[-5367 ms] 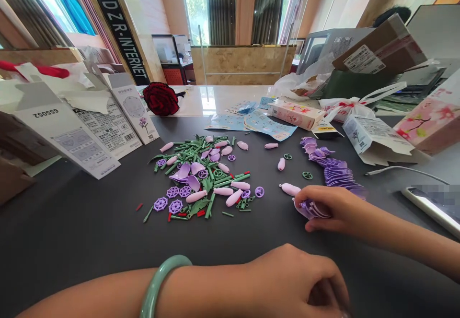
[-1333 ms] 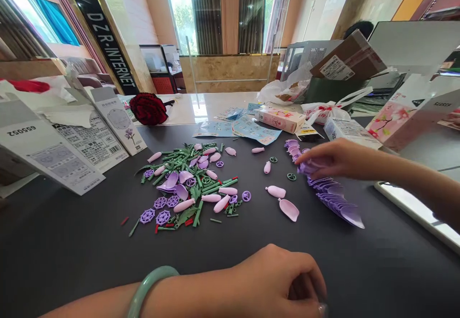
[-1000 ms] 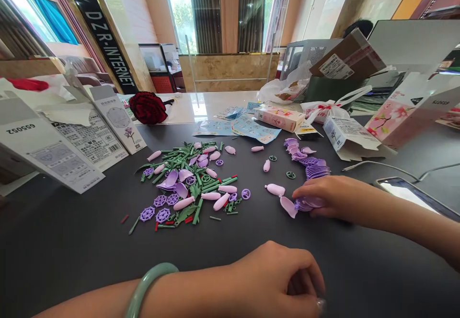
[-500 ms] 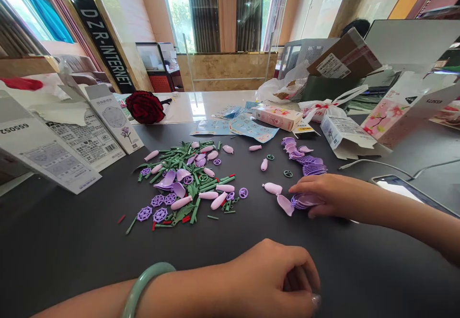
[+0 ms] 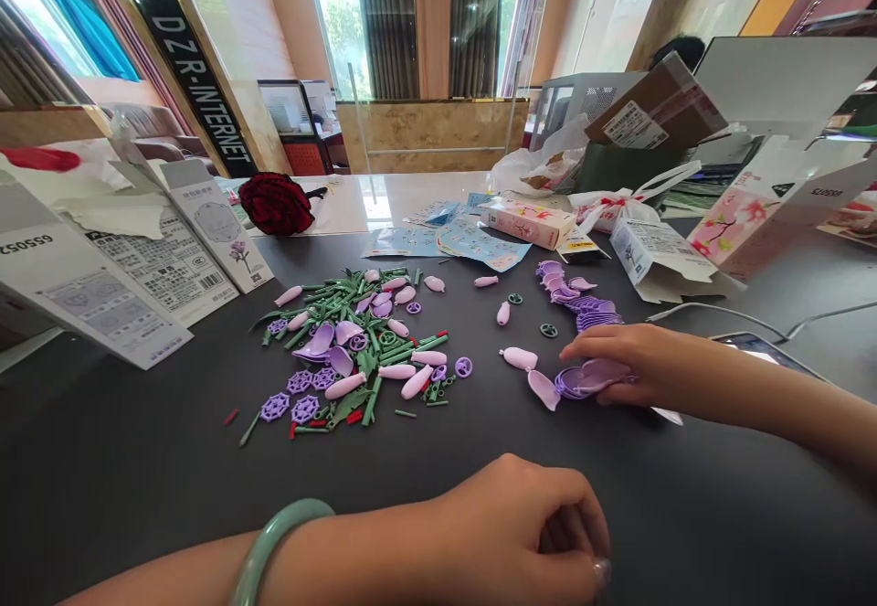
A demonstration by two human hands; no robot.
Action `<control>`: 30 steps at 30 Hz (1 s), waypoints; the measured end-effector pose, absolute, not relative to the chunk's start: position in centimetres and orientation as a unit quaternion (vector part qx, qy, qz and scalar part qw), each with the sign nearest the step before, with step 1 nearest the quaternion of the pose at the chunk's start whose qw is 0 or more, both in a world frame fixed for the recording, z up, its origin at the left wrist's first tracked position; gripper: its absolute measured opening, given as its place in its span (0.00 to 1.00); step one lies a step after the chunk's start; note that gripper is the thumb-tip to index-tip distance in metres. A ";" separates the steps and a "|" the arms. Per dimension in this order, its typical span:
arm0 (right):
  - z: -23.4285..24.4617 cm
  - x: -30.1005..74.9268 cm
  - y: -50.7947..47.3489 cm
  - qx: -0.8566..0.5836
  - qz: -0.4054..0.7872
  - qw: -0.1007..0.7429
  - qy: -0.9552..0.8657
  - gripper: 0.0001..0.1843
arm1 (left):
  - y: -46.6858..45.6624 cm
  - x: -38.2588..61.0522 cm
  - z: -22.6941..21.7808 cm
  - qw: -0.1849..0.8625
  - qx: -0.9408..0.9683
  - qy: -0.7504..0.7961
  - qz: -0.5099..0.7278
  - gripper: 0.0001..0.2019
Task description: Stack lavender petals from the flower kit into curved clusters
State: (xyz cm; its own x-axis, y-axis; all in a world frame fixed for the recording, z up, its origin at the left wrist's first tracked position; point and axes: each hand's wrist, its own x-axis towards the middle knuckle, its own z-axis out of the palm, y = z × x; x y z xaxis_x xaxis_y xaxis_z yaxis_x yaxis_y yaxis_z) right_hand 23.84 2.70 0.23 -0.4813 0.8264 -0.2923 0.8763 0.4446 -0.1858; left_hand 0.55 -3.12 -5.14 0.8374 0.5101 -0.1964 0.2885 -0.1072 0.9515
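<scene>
My right hand (image 5: 620,364) is over a pile of purple petal pieces (image 5: 579,380) on the dark table, its thumb and fingers apart around the pile's right side. A lighter petal (image 5: 544,391) and a pink pod-shaped piece (image 5: 519,358) lie just left of it. Behind it a curved row of nested purple petals (image 5: 596,313) runs away from me. My left hand (image 5: 527,533), below a green bangle (image 5: 280,542), rests near the front with fingers curled and thumb against fingertip; anything inside is hidden. Left of centre is a heap of green stems (image 5: 363,300) with pink pods and purple wheels (image 5: 275,407).
Open white boxes (image 5: 130,286) stand at the left, near a dark red flower (image 5: 278,204). Blue printed sheets (image 5: 480,240) and a pink box (image 5: 529,222) lie at the back. A phone (image 5: 754,350) with a cable (image 5: 726,312) and more cartons (image 5: 664,259) are at the right.
My right hand has shifted slightly right, and its fingers have drawn back from the petal pile, showing more of it. My left hand has stayed still.
</scene>
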 end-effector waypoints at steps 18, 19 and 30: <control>0.5 25.3 2.6 0.444 -0.170 -0.051 0.878 0.16 | -3.1 0.6 -5.1 0.619 0.731 0.272 0.093 0.04; 0.4 25.6 2.5 0.448 -0.164 -0.072 0.876 0.17 | -3.1 0.6 -5.1 0.622 0.727 0.276 0.091 0.04; -0.5 21.6 -3.3 0.352 -0.288 -0.195 0.869 0.08 | -3.5 2.0 -6.1 0.814 0.431 0.287 0.266 0.28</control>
